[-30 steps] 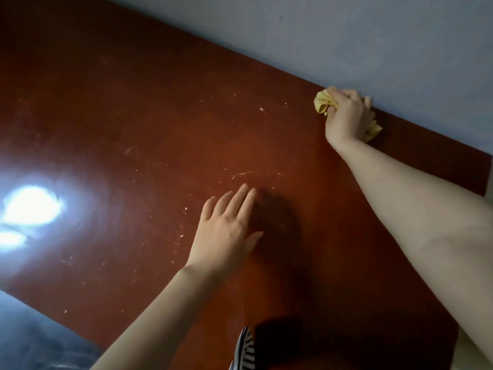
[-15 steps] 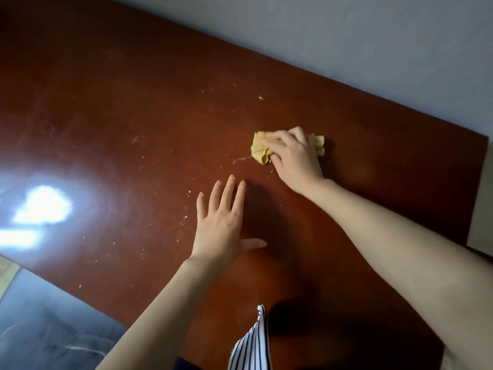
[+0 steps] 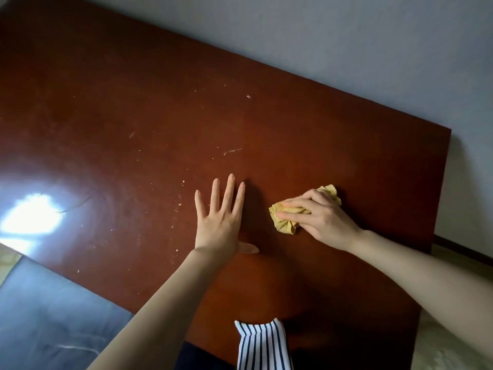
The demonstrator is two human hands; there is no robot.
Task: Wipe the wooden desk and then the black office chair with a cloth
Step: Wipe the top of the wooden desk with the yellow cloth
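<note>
Right hand (image 3: pixel 322 218): fingers wrapped over the bunched yellow cloth (image 3: pixel 286 225), pressing it to the worktop (image 3: pixel 133 116) right of centre.
Left hand (image 3: pixel 218 222): flat on the wood just beside the cloth, fingers straight and spread, holding nothing.
Progress: the desk wipe looks under way but unfinished. Pale specks (image 3: pixel 183 182) and a streak (image 3: pixel 232 151) show farther out. The chair step is not yet begun.
Hidden: the black office chair is out of view. Glare (image 3: pixel 29 217) washes out the worktop's left side, and a striped garment (image 3: pixel 262 345) covers part of the near edge. The marks may be scratches rather than dirt.
</note>
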